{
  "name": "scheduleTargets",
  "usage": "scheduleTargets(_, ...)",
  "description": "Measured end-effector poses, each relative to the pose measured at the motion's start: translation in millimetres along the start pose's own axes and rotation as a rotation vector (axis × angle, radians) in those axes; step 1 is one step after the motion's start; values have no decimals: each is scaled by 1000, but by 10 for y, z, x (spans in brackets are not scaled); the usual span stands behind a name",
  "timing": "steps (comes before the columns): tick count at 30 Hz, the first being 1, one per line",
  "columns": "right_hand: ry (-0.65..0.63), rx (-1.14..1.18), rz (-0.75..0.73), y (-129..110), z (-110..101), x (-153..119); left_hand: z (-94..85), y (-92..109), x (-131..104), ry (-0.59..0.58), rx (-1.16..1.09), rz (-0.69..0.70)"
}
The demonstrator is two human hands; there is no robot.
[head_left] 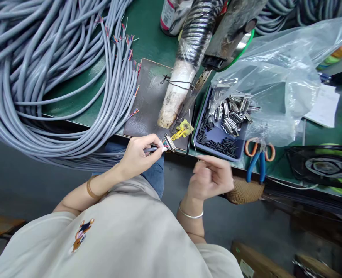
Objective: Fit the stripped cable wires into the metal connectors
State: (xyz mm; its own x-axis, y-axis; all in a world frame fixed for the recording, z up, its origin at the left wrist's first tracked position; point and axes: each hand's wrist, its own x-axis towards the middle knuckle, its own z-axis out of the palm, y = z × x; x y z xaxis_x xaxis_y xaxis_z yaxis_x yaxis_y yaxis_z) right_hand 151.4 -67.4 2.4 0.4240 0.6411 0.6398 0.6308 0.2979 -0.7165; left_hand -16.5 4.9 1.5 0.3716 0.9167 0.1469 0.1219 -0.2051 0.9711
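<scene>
My left hand [140, 154] is closed round the end of a grey cable [150, 149]. Its coloured inner wires meet a metal multi-pin connector [170, 143] just past my fingertips, at the front edge of a dark board [150, 88]. To the right, my right hand [210, 177] is slightly blurred, its fingers pinched on a thin wire [194, 144] that runs up beside the board. A yellow clip-like piece [182, 130] lies right behind the connector. Above it, a soldering iron [201, 79] points down toward the board; its tip is hard to make out.
A wrapped exhaust hose [178, 81] hangs over the board. At right sits a blue tray [198, 144] of connectors and black sleeves under a plastic bag [275, 85], with pliers [258, 158] and a fan [327, 166] beyond. Bundled grey cables [72, 69] fill the left.
</scene>
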Motion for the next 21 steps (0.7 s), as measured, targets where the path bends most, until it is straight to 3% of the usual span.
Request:
scheduleTargets(2,114,105,-7,-13,-5,31,-15,4,30,9,-7,-23)
scheduleTargets(4,101,97,25,-17,-2,42,-26,0,54,12,-11,-37)
scheduleTargets(8,-95,20,185,23,44,-17,-27,-22,89,26,10,-28)
scheduleTargets(12,-290,89,314,77,151,-57,-4,-52,128,45,56,36)
scheduleTargets(21,-269,84,199,141,251,62,27,-28,231,144,278,301)
